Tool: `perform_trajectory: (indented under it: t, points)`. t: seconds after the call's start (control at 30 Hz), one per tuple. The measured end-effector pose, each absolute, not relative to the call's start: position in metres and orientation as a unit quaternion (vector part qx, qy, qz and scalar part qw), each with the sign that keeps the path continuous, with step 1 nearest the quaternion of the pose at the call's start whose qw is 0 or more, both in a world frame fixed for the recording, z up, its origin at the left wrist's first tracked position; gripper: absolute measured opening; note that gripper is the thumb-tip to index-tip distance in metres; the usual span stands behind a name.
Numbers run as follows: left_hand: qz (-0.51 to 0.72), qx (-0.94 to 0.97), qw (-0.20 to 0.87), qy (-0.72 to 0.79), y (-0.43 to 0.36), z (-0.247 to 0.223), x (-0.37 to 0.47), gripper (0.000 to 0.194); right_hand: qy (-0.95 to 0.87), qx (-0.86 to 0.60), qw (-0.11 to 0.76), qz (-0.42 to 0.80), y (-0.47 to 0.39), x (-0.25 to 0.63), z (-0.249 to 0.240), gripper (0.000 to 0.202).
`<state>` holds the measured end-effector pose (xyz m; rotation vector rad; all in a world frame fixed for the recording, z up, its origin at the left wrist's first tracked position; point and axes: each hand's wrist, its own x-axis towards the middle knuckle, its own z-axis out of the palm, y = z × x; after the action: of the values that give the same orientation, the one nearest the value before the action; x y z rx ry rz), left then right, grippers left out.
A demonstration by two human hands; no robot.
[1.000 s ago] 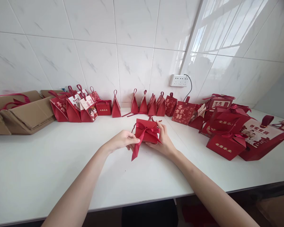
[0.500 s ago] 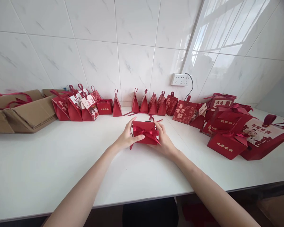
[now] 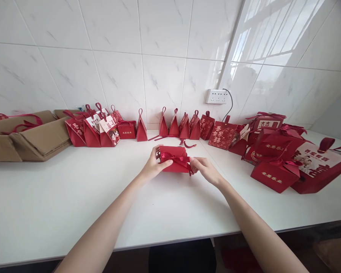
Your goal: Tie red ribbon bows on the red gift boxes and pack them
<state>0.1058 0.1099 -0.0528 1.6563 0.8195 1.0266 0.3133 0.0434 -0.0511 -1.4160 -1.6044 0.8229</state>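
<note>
In the middle of the white table lies a small red gift box [image 3: 174, 167], with a red satin ribbon [image 3: 178, 156] tied in a bow across its front. My left hand [image 3: 157, 163] grips the box by its left end, thumb on the front near the bow and fingers behind. At the right end, my right hand [image 3: 205, 169] pinches a loop of the ribbon between thumb and fingers. Just behind the box, a short red strap [image 3: 190, 145] lies loose on the table.
Along the tiled wall stand several red gift boxes [image 3: 141, 131] with looped handles. Larger red boxes [image 3: 275, 176] crowd the right side. A cardboard box [image 3: 45, 138] holding ribbon sits on the left. A white power strip [image 3: 216, 96] is fixed to the wall, and a black stool [image 3: 182, 258] stands below the table edge.
My right hand has left the box's right side and moved slightly right, now pinching the ribbon's loop. My left hand keeps its hold on the box. The view has shifted slightly.
</note>
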Motion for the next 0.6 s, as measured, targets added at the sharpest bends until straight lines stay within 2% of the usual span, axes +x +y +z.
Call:
perform_trajectory:
  t: [0.07,0.23,0.4,0.6]
  points:
    - [0.425,0.681,0.490,0.339,0.1103,-0.0540,0.1061,0.065,-0.645,-0.564,0.385,0.343,0.0416,0.3102,-0.0483,0.046]
    - [0.425,0.684,0.484,0.343,0.1109,-0.0544,0.1064,0.065,-0.651,-0.524,0.390,0.387,0.0395,0.3072,-0.0459,0.037]
    - [0.427,0.681,0.481,0.350,0.1098,-0.0530,0.1071,0.062,-0.650,-0.540,0.359,0.397,0.0381,0.3099,-0.0432,0.027]
    - [0.430,0.681,0.477,0.350,0.1097,-0.0549,0.1074,0.063,-0.658,-0.542,0.307,0.423,0.0351,0.3084,-0.0428,0.029]
